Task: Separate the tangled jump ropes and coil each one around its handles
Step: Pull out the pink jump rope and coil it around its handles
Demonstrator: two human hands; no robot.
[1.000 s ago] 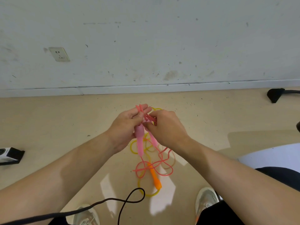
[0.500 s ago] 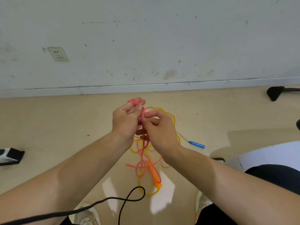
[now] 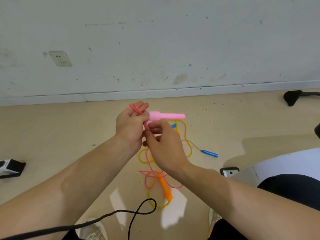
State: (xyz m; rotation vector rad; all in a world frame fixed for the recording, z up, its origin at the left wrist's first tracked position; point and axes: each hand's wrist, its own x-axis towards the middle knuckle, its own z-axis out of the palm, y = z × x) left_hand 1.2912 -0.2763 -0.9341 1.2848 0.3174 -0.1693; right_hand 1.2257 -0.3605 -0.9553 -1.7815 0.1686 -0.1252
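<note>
My left hand [image 3: 130, 126] grips a pink jump-rope handle [image 3: 167, 116] that points right, with pink cord loops over its fingers. My right hand [image 3: 163, 144] pinches the pink cord and a second pink handle just below the first. From the hands the pink cord [image 3: 152, 177] hangs down to loops on the floor. There it crosses a yellow rope [image 3: 187, 144] with an orange handle [image 3: 165, 187]. A blue handle [image 3: 209, 153] lies to the right and another blue tip [image 3: 174, 125] shows behind my right hand.
A black cable [image 3: 138, 212] loops across the floor near my shoes. A small black-and-white box [image 3: 10, 168] lies at the left edge. A dark phone-like item [image 3: 229, 171] sits beside a white sheet at right. A chair base [image 3: 292, 97] stands by the wall.
Both hands rose and turned the pink handle from hanging down to pointing right. More pink cord lifted off the floor pile, and the blue handles came into view.
</note>
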